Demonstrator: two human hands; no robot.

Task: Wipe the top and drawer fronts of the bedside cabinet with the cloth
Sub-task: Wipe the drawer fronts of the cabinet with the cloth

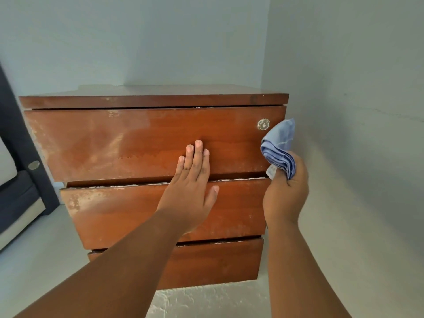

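Observation:
A brown wooden bedside cabinet (114, 143) with three drawer fronts stands in a room corner, its top (174, 90) seen almost edge-on. The top drawer carries a round metal lock (263, 124) at its right end. My left hand (191, 182) lies flat with fingers spread across the top drawer front and the gap above the middle drawer (110, 210). My right hand (285, 191) is at the cabinet's right edge, closed around a folded blue cloth (278, 148) that sticks up beside the lock. The bottom drawer (218, 262) is partly hidden by my left forearm.
Pale walls close in behind and to the right of the cabinet. A dark blue and white piece of furniture (16, 180) stands at the left. The floor (344, 226) is light grey, with a rough patch in front of the cabinet.

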